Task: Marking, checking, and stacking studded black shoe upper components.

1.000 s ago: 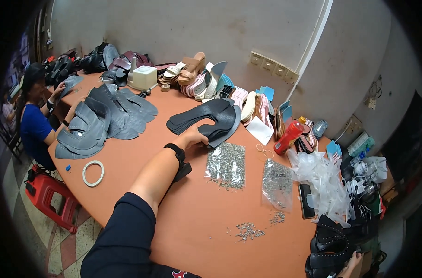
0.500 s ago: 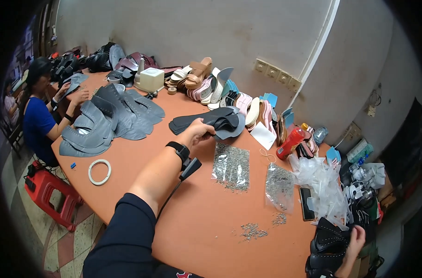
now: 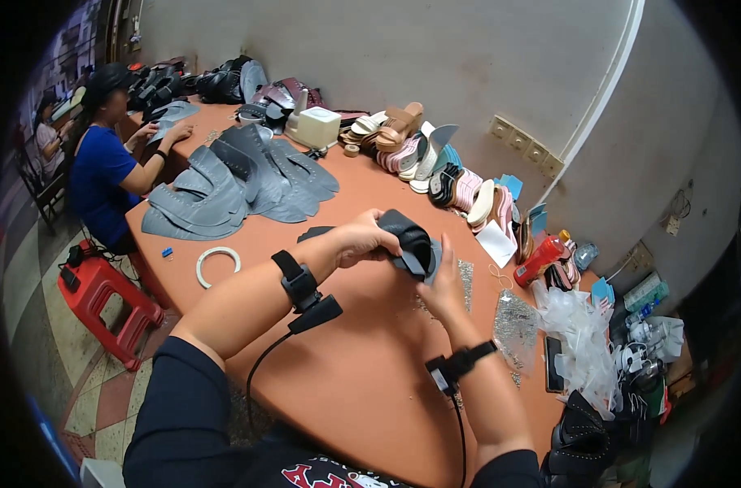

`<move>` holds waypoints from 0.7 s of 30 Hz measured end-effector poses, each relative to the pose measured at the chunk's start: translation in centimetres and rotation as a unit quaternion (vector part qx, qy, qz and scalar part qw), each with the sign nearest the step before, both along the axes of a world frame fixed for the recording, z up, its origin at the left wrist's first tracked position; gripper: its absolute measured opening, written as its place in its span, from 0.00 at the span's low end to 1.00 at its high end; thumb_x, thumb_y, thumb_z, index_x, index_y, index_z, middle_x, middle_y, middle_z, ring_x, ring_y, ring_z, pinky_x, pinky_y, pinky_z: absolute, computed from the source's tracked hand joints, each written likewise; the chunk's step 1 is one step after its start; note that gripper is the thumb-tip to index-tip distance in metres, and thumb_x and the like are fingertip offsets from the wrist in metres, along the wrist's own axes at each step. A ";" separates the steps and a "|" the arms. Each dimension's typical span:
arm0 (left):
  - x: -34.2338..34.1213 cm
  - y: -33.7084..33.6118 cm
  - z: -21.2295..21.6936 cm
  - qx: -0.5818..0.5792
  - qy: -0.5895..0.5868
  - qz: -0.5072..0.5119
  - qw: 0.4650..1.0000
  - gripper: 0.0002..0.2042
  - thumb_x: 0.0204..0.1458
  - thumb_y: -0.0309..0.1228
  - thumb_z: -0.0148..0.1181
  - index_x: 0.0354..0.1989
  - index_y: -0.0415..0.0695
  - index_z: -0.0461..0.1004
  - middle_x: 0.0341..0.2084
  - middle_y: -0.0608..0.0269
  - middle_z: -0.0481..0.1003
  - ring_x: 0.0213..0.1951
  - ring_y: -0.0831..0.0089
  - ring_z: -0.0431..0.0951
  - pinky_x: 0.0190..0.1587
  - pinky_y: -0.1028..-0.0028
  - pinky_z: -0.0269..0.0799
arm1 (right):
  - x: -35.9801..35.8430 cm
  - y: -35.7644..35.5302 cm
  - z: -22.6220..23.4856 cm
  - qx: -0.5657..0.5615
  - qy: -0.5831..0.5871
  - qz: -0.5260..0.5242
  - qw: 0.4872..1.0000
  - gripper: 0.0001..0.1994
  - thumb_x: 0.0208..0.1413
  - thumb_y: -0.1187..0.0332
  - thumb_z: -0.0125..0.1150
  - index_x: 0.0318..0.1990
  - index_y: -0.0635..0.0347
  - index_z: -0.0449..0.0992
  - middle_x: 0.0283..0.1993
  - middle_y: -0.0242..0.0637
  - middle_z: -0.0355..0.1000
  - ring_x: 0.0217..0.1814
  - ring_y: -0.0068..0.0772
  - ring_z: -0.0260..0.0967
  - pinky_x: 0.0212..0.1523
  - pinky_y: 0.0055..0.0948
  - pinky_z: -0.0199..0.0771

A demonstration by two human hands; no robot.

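While fingers (image 3: 447, 262) flank them, dark curved pieces (image 3: 405, 230) sit between.

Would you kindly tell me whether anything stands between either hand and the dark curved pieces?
Nothing visible does: the left hand grips the dark curved pieces directly, and the right hand is at their right side, with no other object showing between.

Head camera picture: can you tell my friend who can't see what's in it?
A person's left hand holds a bent bunch of dark pieces over an orange table, with the right hand at its right end. Grey studded pieces lie further left, near someone in a blue top; shoe parts line the wall.
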State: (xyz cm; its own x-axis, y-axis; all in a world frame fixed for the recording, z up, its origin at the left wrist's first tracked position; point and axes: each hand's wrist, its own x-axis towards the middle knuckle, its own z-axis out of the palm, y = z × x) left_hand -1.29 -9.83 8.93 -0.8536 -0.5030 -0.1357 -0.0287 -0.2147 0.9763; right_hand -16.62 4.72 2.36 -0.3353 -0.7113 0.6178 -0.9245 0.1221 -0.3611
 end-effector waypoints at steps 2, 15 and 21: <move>1.7 1.3 0.4 -0.034 -0.028 -0.042 0.998 0.37 0.37 0.23 0.69 0.58 0.39 0.57 0.39 0.57 0.70 0.35 0.72 0.76 0.35 0.76 0.75 | 0.5 -2.0 1.2 -0.018 -0.010 -0.031 0.999 0.35 0.40 0.72 0.67 0.61 0.56 0.62 0.59 0.50 0.65 0.55 0.52 0.67 0.53 0.39 0.69; 8.4 -3.6 2.0 -0.366 -0.032 -0.077 0.927 0.44 0.44 0.41 0.71 0.67 0.43 0.51 0.61 0.45 0.59 0.64 0.55 0.58 0.64 0.59 0.54 | 1.2 -2.4 12.6 -0.034 -0.373 0.228 0.899 0.14 0.50 0.74 0.67 0.44 0.66 0.75 0.38 0.31 0.76 0.36 0.23 0.70 0.40 0.26 0.71; 8.2 -1.0 6.0 -0.558 0.069 -0.125 0.817 0.47 0.42 0.48 0.70 0.66 0.39 0.51 0.61 0.43 0.59 0.64 0.54 0.58 0.64 0.62 0.55 | 2.4 1.1 16.1 -0.016 -0.360 0.262 0.895 0.18 0.43 0.76 0.69 0.44 0.63 0.75 0.40 0.32 0.74 0.43 0.29 0.70 0.45 0.29 0.71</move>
